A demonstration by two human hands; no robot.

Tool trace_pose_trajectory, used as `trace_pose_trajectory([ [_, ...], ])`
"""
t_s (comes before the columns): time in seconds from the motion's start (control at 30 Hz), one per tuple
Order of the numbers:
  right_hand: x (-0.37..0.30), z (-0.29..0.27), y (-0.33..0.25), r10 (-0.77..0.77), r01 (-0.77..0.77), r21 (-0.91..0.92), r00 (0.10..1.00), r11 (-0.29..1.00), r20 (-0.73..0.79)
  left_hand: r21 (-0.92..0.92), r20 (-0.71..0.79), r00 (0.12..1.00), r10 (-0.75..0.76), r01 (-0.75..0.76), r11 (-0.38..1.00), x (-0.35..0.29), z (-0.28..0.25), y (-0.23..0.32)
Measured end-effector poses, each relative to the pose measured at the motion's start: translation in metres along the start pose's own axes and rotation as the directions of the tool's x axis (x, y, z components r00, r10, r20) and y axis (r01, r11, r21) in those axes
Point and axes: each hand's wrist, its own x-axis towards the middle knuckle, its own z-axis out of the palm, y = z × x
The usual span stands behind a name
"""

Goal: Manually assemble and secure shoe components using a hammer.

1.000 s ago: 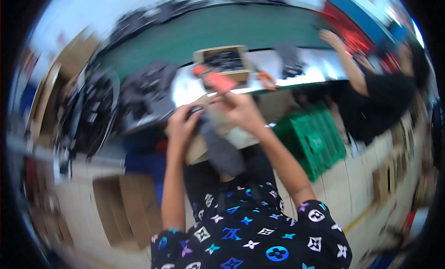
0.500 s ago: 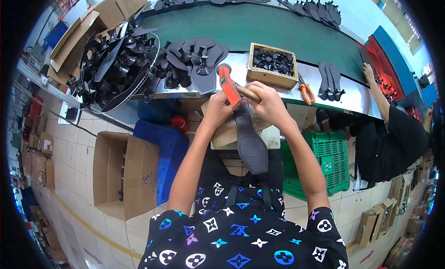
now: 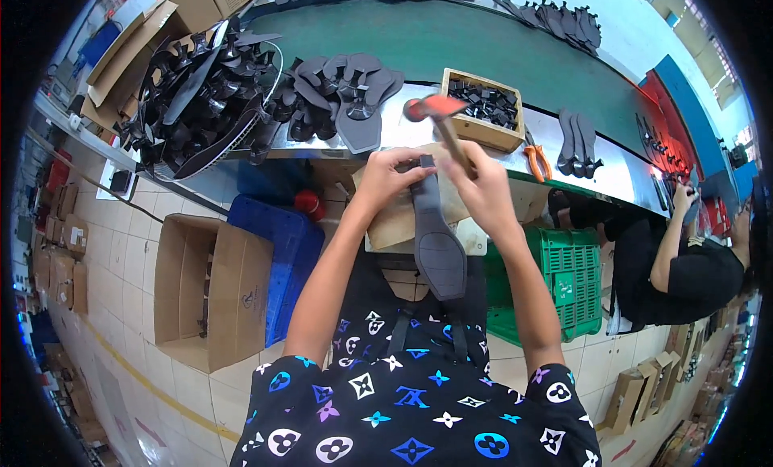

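Note:
A dark grey shoe sole [image 3: 440, 258] points its toe toward me, its heel end above a wooden block [image 3: 390, 221]. My left hand [image 3: 383, 180] pinches that heel end, where a small black heel piece [image 3: 426, 161] shows at the fingertips. In my right hand [image 3: 486, 190] is a hammer [image 3: 451, 133] with a brown handle and a red head, gripped by the handle. The hammer head is raised beyond the heel, apart from it. Part of the block is hidden by my hands and the sole.
A wooden box [image 3: 483, 133] of small black pieces, orange-handled pliers [image 3: 535, 157] and several heeled soles [image 3: 576, 141] lie on the bench. Heeled soles [image 3: 354, 88] also pile up at left. A green crate [image 3: 564, 282], blue bin [image 3: 278, 290] and cardboard box [image 3: 233, 306] flank me. Another person [image 3: 684, 258] works at right.
The hammer head has swung up and to the right, away from my left hand. The small heel piece at my left fingertips now shows. At right, the other person's arm has drawn nearer their body.

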Motion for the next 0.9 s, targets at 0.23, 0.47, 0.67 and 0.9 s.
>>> trace_pose_trajectory([
  [0.23, -0.059, -0.010, -0.033, -0.032, 0.020, -0.079, 0.987, 0.997, -0.155, -0.201, 0.109, 0.990, -0.084, 0.105, 0.974, 0.001, -0.003, 0.001],
  [0.47, -0.062, -0.035, -0.079, -0.049, 0.014, -0.185, 0.981, 0.983, -0.186, 0.011, 0.060, 0.997, 0.056, -0.057, 0.998, -0.003, -0.007, 0.000],
  [0.67, -0.065, -0.012, -0.072, -0.172, 0.139, -0.181, 0.968, 0.974, -0.183, 0.432, 0.145, 0.987, -0.075, 0.005, 0.902, -0.012, -0.003, 0.003],
  [0.9, -0.070, -0.022, -0.074, -0.215, 0.212, -0.055, 0.877, 0.976, -0.430, 0.460, 0.179, 0.984, -0.001, -0.082, 0.884, -0.013, -0.005, 0.005],
])
